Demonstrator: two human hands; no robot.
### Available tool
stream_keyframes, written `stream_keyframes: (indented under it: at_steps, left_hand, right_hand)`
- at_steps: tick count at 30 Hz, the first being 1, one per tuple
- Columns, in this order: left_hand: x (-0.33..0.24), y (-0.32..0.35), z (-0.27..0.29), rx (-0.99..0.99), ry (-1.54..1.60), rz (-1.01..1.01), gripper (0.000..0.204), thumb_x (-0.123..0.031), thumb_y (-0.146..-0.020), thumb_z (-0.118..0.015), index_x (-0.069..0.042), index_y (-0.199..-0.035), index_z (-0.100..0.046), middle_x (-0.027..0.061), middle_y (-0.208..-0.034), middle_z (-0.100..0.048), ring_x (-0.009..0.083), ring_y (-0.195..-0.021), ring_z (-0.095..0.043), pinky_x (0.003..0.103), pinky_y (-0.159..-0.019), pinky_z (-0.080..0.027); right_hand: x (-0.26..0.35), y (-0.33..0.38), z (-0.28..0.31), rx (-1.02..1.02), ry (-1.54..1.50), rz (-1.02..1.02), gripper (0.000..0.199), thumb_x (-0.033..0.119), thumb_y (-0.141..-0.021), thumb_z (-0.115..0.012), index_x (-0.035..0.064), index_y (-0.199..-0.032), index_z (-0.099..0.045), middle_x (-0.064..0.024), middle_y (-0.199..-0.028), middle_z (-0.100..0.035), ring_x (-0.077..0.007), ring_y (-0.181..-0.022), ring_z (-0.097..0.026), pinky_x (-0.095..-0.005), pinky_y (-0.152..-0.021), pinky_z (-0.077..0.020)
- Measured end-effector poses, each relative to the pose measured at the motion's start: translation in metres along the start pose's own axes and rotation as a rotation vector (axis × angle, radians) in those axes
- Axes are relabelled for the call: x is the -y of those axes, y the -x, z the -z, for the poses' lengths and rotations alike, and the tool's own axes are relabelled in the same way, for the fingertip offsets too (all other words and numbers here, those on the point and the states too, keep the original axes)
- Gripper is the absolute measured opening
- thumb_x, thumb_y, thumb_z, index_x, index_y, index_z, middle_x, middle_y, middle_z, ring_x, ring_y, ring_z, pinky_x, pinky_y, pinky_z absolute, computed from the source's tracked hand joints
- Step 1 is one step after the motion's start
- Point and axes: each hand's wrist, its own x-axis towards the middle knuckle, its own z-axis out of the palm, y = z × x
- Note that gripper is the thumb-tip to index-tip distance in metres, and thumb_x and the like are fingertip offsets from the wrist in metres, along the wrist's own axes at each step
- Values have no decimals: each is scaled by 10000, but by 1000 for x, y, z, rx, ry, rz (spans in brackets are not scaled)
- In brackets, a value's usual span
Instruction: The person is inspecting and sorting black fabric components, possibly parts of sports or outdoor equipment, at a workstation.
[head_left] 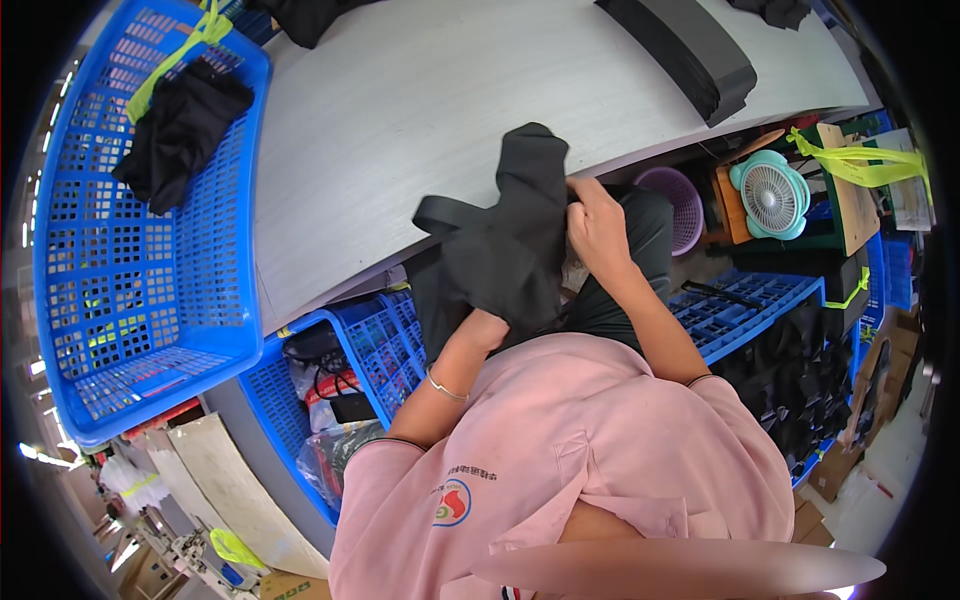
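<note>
A black fabric piece (505, 250) with a strap-like loop on its left side is held up at the table's near edge, over my lap. My right hand (600, 228) grips its right edge with curled fingers. At its lower side my left hand (488, 328) reaches under or into the fabric. Only the back of that hand and the wrist, with a bangle, show; its fingers are covered.
A large blue basket (155, 390) with a black cloth (188, 135) stands left on the grey table (400, 110). Stacked black strips (690, 55) lie far right. Below are a purple basket (675, 205), a turquoise fan (770, 195) and blue crates (745, 305) with black pieces.
</note>
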Motion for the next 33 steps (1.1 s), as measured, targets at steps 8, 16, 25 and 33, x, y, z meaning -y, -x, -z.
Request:
stream_keyframes:
  at_steps: [8, 16, 25, 33]
  left_hand:
    - [-9, 21, 41, -158, 349, -42, 516, -344, -1043, -535, -24, -1443, -470, 118, -1396, -557, 247, -1225, -566, 398, -1071, -466]
    - [4, 18, 52, -274, -42, -72, 485, -288, -1065, -487, -27, -1471, -434, 127, -1424, -529, 258, -1257, -548, 388, -1107, -435]
    - [-57, -43, 68, -259, 58, -374, 440, -158, -1047, -492, -13, -1459, -439, 105, -1396, -566, 210, -1262, -550, 350, -1100, -431]
    - [-97, -34, 5, -699, -362, -296, 185, -116, -996, -611, 31, -1048, -709, 82, -828, -716, 122, -680, -659, 275, -725, -551]
  right_hand:
    - [7, -14, 34, -61, -255, -255, 271, -36, -879, -544, -10, -1134, -631, -149, -1051, -674, -196, -857, -702, -301, -796, -554]
    - [49, -22, 16, 121, -211, -75, 220, 121, -861, -733, -9, -1028, -672, -126, -1141, -655, -266, -1000, -660, -326, -884, -519]
    - [21, -101, 39, 244, -516, 6, 151, 94, -948, -642, -1, -1063, -671, -111, -1266, -588, -201, -1116, -593, -309, -964, -451]
    - [-3, -89, 23, -94, -216, -242, 257, 113, -970, -642, -23, -1188, -650, -100, -1082, -678, -155, -991, -638, -285, -861, -501]
